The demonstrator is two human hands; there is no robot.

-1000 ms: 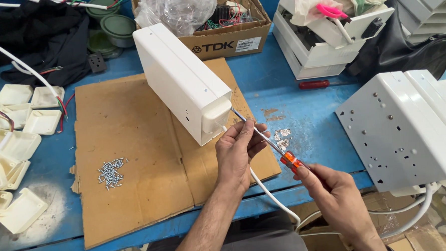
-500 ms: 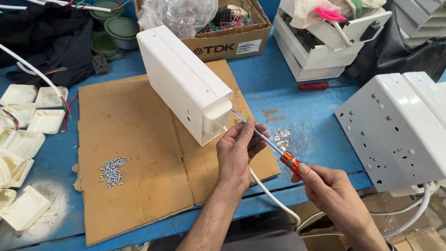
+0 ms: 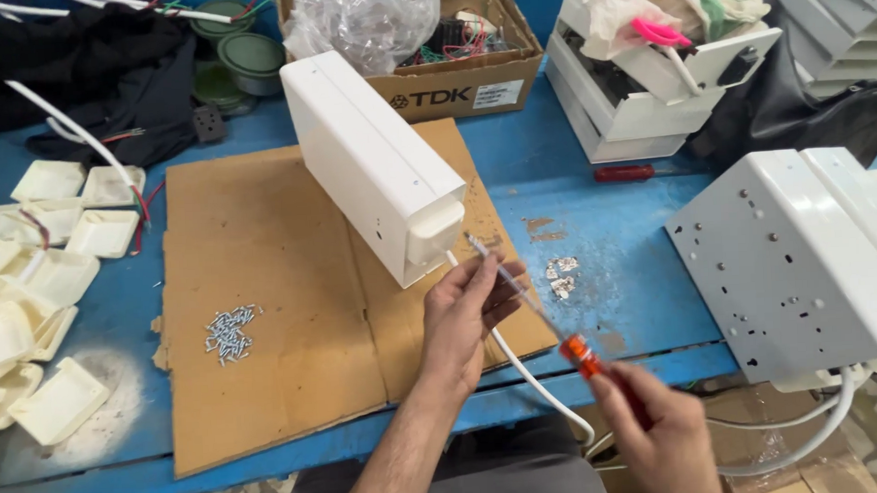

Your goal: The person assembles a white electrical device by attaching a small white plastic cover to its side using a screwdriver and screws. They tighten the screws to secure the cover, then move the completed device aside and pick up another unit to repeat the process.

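- Head view: your right hand grips a screwdriver by its orange handle, the tip close to the white box.
- Your left hand pinches the shaft, fingers closed round it.
- That box stands tilted on cardboard on the blue tabletop.
- Loose screws lie left.

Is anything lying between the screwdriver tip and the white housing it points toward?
Nothing visible blocks it. The screwdriver, held by the right hand and steadied by the left hand, has open space up to the white housing. The white cable runs below.
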